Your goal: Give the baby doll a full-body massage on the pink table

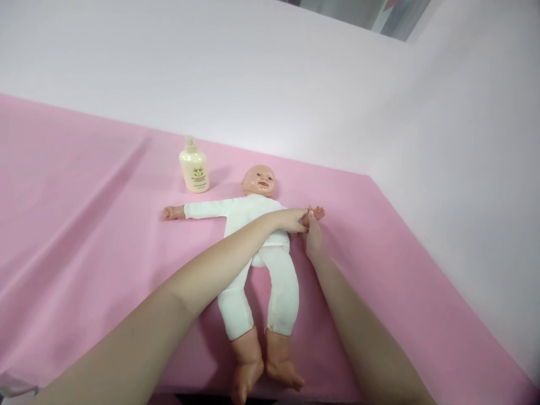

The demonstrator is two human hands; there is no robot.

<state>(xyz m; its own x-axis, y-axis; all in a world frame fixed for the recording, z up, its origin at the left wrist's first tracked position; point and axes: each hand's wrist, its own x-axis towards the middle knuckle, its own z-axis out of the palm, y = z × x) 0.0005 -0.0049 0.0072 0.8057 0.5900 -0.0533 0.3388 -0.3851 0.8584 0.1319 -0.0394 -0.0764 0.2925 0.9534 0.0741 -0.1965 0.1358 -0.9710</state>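
Observation:
A baby doll (253, 225) in a white suit lies on its back on the pink sheet (84, 236), head away from me, arms spread. My left hand (293, 219) reaches across the doll's chest and closes round the doll's arm on the right side of the picture. My right hand (313, 236) comes up from below and grips the same arm near the wrist, just under the doll's small hand (317, 212). The two hands touch each other there. The doll's bare feet (265, 371) point toward me.
A cream lotion bottle (194, 167) stands upright on the sheet, left of the doll's head. A white wall (295, 73) rises behind the table and along the right. The sheet's near edge runs just beyond the doll's feet.

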